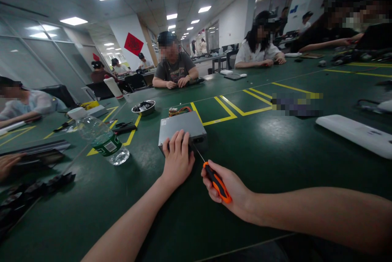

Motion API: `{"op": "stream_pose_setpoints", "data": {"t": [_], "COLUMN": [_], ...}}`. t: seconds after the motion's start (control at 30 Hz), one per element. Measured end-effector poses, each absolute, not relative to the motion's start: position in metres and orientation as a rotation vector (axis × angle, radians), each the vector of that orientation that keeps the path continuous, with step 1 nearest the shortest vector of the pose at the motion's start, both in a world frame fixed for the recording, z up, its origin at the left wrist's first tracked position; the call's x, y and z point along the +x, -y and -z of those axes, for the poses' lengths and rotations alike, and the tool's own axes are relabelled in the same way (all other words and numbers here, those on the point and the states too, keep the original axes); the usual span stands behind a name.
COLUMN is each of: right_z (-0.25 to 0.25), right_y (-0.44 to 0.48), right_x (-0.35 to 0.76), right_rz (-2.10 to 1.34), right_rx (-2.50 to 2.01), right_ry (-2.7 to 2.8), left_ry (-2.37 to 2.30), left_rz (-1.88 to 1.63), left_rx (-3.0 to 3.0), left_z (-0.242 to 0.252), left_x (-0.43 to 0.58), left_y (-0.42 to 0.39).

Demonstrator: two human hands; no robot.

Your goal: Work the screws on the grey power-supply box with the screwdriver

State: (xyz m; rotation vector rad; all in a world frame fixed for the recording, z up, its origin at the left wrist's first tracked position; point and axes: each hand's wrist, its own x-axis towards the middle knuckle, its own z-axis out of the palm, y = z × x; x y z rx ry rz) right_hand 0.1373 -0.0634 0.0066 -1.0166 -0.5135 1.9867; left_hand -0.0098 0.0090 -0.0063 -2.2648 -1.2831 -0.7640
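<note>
A grey metal box [182,127] with coloured wires at its far end lies on the green table [263,147] in front of me. My left hand [177,158] rests on the box's near edge, fingers curled over the top and pressing it down. My right hand [228,190] is closed around the orange-and-black handle of a screwdriver [216,180]. The thin shaft points up and left, and its tip meets the near right corner of the box.
A clear water bottle [101,137] lies tilted to my left. Behind the box sit a metal bowl [143,107] and hand tools [124,126]. A long white device [355,133] lies right. Other people sit around the table; yellow tape marks its surface.
</note>
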Motion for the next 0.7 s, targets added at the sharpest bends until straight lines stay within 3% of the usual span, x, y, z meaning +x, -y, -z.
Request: {"op": "stream_pose_setpoints", "data": {"t": [0.7], "right_z": [-0.025], "right_y": [0.068], "right_x": [0.141], "right_rz": [-1.908], "right_rx": [-1.098], "right_ry": [0.498], "left_ry": [1.306], "left_rz": [0.772], "left_rx": [-2.296], "left_z": [0.005], "left_x": [-0.009], "left_y": [-0.009]}}
